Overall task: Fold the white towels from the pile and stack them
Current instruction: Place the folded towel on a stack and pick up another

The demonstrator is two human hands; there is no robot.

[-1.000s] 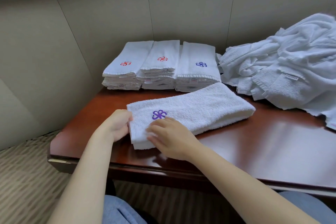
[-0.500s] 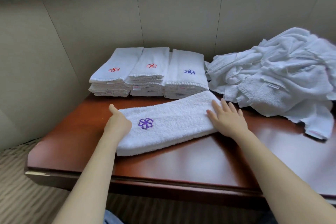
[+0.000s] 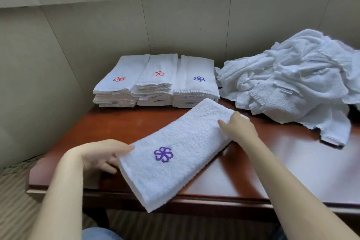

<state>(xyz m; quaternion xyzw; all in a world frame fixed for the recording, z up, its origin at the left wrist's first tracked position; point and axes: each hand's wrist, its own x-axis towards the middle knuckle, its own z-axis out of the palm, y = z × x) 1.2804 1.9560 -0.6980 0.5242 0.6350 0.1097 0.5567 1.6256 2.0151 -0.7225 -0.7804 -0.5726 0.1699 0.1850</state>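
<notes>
A folded white towel (image 3: 181, 148) with a purple flower mark is lifted at a slant over the table's front edge. My left hand (image 3: 103, 155) grips its near end, thumb on top and fingers underneath. My right hand (image 3: 238, 127) grips its far end near the stacks. Three stacks of folded white towels (image 3: 155, 82) stand side by side against the back wall, two with red marks and one with a blue mark. An unfolded pile of white towels (image 3: 296, 82) lies at the right.
The dark red wooden table (image 3: 292, 165) stands in a corner of beige wall panels. Its left and front edges are close to my arms. Striped carpet shows below at the left, and my blue-clad knees at the bottom.
The towel has been raised off the table and turned to a diagonal. My right hand slid from the towel's middle to its far end and took hold. My left hand now grips the near end.
</notes>
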